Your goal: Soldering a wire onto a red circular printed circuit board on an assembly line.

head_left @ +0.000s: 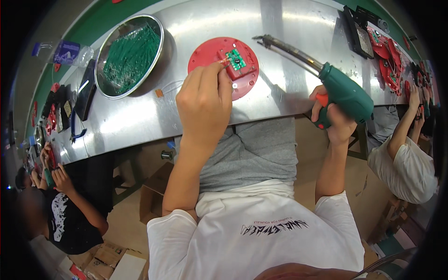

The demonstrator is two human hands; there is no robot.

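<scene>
A round red plastic housing (198,52) lies on the metal table, with a small green circuit board (237,59) on the raised block at its middle. My left hand (205,95) is closed in a pinch at the board's left edge, and a thin wire seems to show at its fingertips. From under that hand a pale lead (171,87) runs left to a small orange-brown square piece (159,93). My right hand (337,116) grips a green soldering gun (347,91) with an orange trigger. Its long metal tip points up and left, above the table and apart from the board.
Left of the housing stands a steel bowl (161,56) full of green wires. A clear bottle (70,53), a dark flat device (85,91) and blue-handled pliers (78,133) lie farther left. Red housings (389,63) and a black tray (358,35) are at right. Co-workers sit on both sides.
</scene>
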